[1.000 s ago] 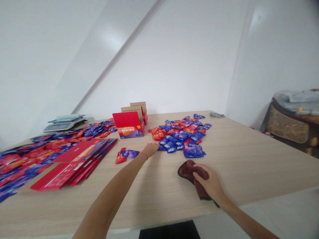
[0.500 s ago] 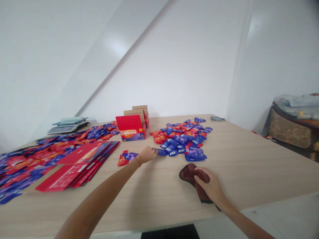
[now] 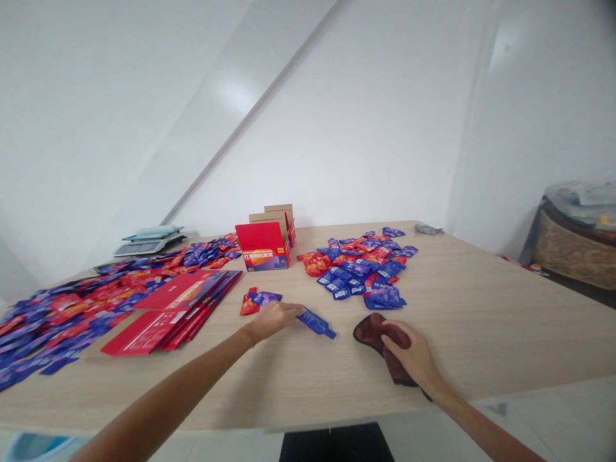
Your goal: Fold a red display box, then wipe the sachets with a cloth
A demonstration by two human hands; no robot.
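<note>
Pinched in the fingers of my left hand (image 3: 275,319) is one end of a blue sachet (image 3: 316,322), its narrow spout end pointing right and toward me. Just behind that hand lie a red sachet (image 3: 249,303) and a purple-blue one (image 3: 265,297). My right hand (image 3: 414,356) is closed on a dark brown cloth with black edging (image 3: 373,330), which rests bunched on the table near the front edge. Farther back sits a pile of red and blue sachets (image 3: 356,264), apart from both hands.
Red open boxes (image 3: 265,260) stand in a row at the back. Flattened red cartons (image 3: 168,321) are stacked at left, beside a large spread of sachets (image 3: 86,301). A scale (image 3: 142,246) stands behind them. A grey crumpled item (image 3: 428,229) lies at the far corner.
My left hand has drawn the blue sachet away from the pile, toward me, and the sachet now shows more fully. My right hand keeps its hold on the cloth. The view has shifted slightly.
</note>
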